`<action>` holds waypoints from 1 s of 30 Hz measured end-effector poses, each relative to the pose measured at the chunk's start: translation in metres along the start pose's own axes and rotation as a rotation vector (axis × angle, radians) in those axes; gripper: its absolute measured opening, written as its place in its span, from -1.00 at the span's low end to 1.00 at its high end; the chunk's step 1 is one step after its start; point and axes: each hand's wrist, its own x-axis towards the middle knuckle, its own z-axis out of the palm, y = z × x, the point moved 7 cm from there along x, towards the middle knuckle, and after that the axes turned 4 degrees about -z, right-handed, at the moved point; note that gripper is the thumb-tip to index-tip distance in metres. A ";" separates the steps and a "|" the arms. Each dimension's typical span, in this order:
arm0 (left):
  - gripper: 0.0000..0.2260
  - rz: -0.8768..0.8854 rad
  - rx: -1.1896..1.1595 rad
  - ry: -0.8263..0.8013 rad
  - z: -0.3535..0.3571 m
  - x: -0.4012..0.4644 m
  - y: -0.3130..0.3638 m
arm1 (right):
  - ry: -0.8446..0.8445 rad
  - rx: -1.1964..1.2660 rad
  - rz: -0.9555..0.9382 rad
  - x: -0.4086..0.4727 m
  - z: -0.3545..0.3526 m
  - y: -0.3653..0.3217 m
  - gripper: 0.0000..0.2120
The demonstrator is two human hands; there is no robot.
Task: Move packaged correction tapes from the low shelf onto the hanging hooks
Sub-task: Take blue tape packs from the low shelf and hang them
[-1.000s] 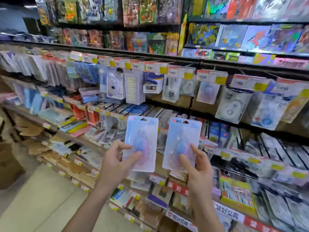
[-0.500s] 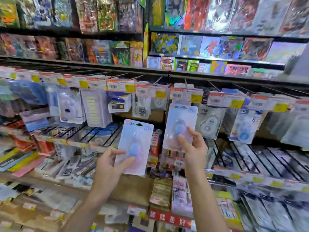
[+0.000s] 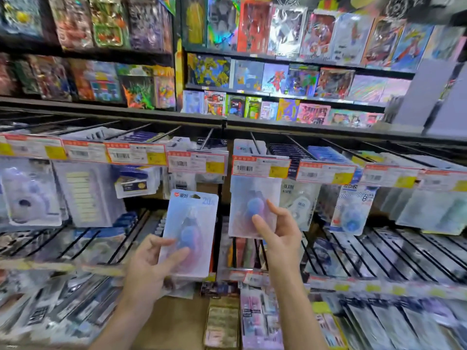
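Note:
My left hand (image 3: pixel 149 263) holds a packaged correction tape (image 3: pixel 189 233) upright by its lower left part, thumb on the front, in front of the shelves. My right hand (image 3: pixel 280 231) pinches the lower right part of a second pack (image 3: pixel 250 198), of the same kind. That pack's top sits behind the price label (image 3: pixel 260 168) at the tip of a hanging hook (image 3: pixel 255 145); whether it hangs on the hook is hidden. The low shelf (image 3: pixel 177 322) lies below my wrists.
A row of hooks with price labels runs left to right, hung with other tape packs (image 3: pixel 351 213) and stationery (image 3: pixel 86 193). Wire racks (image 3: pixel 379 251) of flat packs sit below. Shelves of colourful card packs (image 3: pixel 278 79) stand above.
My right hand has lifted its pack up and to the right until its top went behind the price label. My left hand and its pack stayed lower. My view turned right and upward.

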 end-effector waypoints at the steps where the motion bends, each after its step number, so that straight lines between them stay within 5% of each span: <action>1: -0.70 0.000 0.006 -0.017 0.000 0.004 0.000 | 0.000 -0.004 0.000 0.004 0.002 0.000 -0.75; 10: -0.50 0.004 0.043 -0.054 0.004 0.028 -0.002 | 0.025 -0.097 -0.083 0.004 0.005 -0.002 -0.65; 15: -0.61 -0.007 0.040 -0.086 0.006 0.033 -0.006 | 0.076 -0.122 -0.088 -0.006 -0.001 0.004 -0.65; 19: -0.50 0.008 0.026 -0.117 0.011 0.033 -0.003 | 0.092 -0.114 -0.061 -0.005 -0.003 0.007 -0.62; 23: -0.77 -0.005 0.036 -0.126 0.016 0.035 -0.001 | 0.114 -0.120 -0.035 0.002 0.001 0.014 -0.67; 30: -0.78 -0.002 0.060 -0.118 0.018 0.040 -0.004 | 0.287 -0.129 0.014 0.008 0.012 0.044 -0.75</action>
